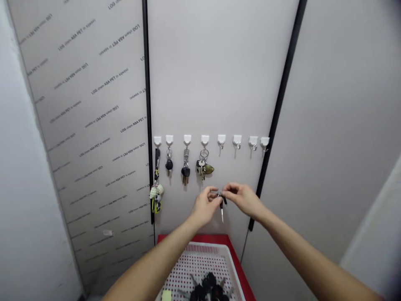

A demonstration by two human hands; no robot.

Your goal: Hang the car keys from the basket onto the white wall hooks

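My left hand (205, 205) and my right hand (243, 199) meet in front of the wall panel, pinching a black-headed key (222, 207) and its small metal ring between their fingertips. The key's blade points down. Above them runs a row of white adhesive wall hooks (221, 141). Keys and keyrings hang from the left ones, including a bunch with a bronze-coloured fob (204, 169). The nearest hooks to my hands, right of these, show nothing hanging on them.
Below my forearms, a white plastic perforated basket (200, 251) sits on a red surface (194, 238), holding a heap of black-headed keys (208, 288). Grey wall panels close in on both sides, with a black vertical strip (275, 121) right of the hooks.
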